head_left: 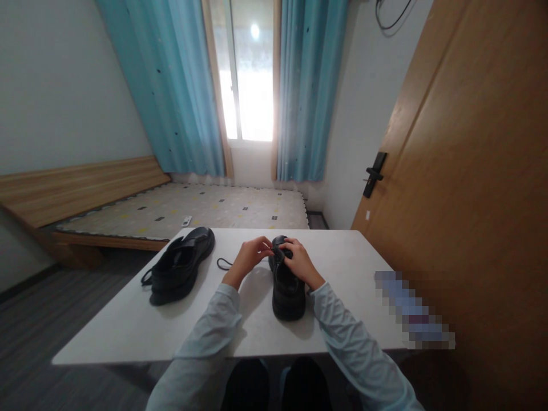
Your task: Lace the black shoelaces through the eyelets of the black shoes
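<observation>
A black lace-up shoe (pixel 289 297) stands on the white table with its heel toward me and its toe pointing away. My left hand (pixel 253 254) is at the left side of its lacing, thumb and fingertips pinched together on the shoelace there. Across the right side of the shoe's upper lies my right hand (pixel 298 261), fingers curled over the lacing and gripping it. A black lace loop (pixel 223 264) shows on the table left of my left wrist. To the left rests a second black shoe (pixel 177 268), apart from both hands, with a loop at its heel end.
The white table (pixel 342 319) is in front of my knees. A blurred-out bluish item (pixel 411 311) lies at its right edge. Behind stands a bed (pixel 231 205) with a small white remote (pixel 186 221) on it. A wooden door (pixel 466 188) is close on the right.
</observation>
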Tool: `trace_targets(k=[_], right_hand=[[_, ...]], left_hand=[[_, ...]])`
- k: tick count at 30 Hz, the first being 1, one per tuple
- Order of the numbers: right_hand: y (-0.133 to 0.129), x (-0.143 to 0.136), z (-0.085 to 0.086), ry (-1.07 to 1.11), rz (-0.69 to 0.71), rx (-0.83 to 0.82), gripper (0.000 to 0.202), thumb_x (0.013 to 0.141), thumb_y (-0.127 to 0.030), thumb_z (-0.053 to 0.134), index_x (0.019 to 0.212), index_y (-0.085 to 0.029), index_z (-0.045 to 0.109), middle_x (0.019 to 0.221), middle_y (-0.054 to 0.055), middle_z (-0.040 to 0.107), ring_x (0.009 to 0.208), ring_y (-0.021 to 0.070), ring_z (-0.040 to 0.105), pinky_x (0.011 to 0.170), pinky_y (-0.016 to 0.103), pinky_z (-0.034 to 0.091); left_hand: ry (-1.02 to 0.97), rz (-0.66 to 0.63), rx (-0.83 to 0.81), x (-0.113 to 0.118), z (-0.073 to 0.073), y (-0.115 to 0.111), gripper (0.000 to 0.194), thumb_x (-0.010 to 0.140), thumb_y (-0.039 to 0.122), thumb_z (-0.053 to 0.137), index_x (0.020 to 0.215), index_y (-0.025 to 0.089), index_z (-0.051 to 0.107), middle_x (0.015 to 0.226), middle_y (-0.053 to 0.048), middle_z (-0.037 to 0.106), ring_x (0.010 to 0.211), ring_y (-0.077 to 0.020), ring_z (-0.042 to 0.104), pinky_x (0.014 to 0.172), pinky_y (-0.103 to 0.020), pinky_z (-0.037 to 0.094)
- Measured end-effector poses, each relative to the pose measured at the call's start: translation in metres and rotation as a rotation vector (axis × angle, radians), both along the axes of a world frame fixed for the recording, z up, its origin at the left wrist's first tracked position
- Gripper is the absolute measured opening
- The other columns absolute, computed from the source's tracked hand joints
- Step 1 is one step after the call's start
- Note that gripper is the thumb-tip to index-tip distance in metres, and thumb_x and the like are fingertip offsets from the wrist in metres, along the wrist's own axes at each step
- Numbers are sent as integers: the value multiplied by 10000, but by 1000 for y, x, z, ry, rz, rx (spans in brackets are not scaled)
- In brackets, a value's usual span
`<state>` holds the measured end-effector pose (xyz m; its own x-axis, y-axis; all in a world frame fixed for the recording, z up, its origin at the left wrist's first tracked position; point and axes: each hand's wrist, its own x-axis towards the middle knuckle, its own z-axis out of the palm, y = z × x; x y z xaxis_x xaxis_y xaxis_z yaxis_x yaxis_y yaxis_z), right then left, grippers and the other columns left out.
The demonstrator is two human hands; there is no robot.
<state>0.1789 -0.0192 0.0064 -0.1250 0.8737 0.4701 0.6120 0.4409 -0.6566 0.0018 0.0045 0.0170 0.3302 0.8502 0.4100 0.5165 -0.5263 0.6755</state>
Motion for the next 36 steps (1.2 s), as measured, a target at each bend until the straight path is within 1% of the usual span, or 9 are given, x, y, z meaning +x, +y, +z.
trace_targets(k=[6,10,13,21,26,28,31,34,36], right_hand=[[-1,0,1,9,-2,18,145,706,-118,662,822,-180,724,1179,114,589,1098,243,544,987,405,387],[-1,-1,2,21,-31,6,117,674,-94,665,743,-180,704,1097,99,618,1037,227,567,952,389,413],[0,-2,1,9,-55,-7,103,668,-99,666,739,-171,688,1069,103,616,1021,221,564,940,378,417],[3,-3,-5,-102,-68,-21,76,730,-110,615,743,-177,648,1122,97,574,1074,229,508,935,396,403],[1,-1,-3,-31,-84,0,65,751,-128,595,707,-170,618,1074,97,548,1040,216,514,943,392,396],[-1,0,-2,5,-93,12,76,754,-128,584,690,-166,601,1043,100,544,1030,219,514,946,390,394],[-2,4,1,59,-106,33,79,755,-136,575,683,-167,583,1021,107,546,1031,231,506,953,392,385],[-2,8,4,115,-115,53,80,748,-142,572,676,-176,571,992,104,563,1014,238,512,953,404,379],[-2,11,6,155,-127,70,90,735,-143,579,658,-184,559,961,91,578,990,233,527,944,404,384]], left_hand=[[-17,40,-65,1,-5,4,176,732,349,650,741,183,710,725,-27,723,682,-156,651,655,-238,464],[-59,24,-118,2,-3,2,160,702,316,661,757,177,718,723,-27,725,678,-159,650,658,-243,472],[-74,-14,-151,2,-2,0,157,698,292,654,776,171,718,734,-27,726,680,-159,648,657,-245,475],[-16,11,-82,2,-3,2,139,732,289,630,783,176,693,759,-24,708,663,-135,617,651,-237,465],[40,-44,-43,-3,2,-2,202,708,225,607,901,184,650,785,-7,679,623,-111,574,610,-223,445],[69,19,7,-7,3,-2,245,681,155,578,915,192,639,766,4,653,614,-110,555,615,-226,442],[86,176,137,-14,1,1,246,664,86,530,859,192,636,797,-11,621,657,-129,552,675,-259,452],[100,370,241,-18,-3,5,179,695,116,546,825,193,642,835,-38,597,725,-164,563,715,-293,448],[90,500,253,-19,-5,6,136,726,172,565,831,194,647,805,-42,583,733,-175,568,697,-289,440]])
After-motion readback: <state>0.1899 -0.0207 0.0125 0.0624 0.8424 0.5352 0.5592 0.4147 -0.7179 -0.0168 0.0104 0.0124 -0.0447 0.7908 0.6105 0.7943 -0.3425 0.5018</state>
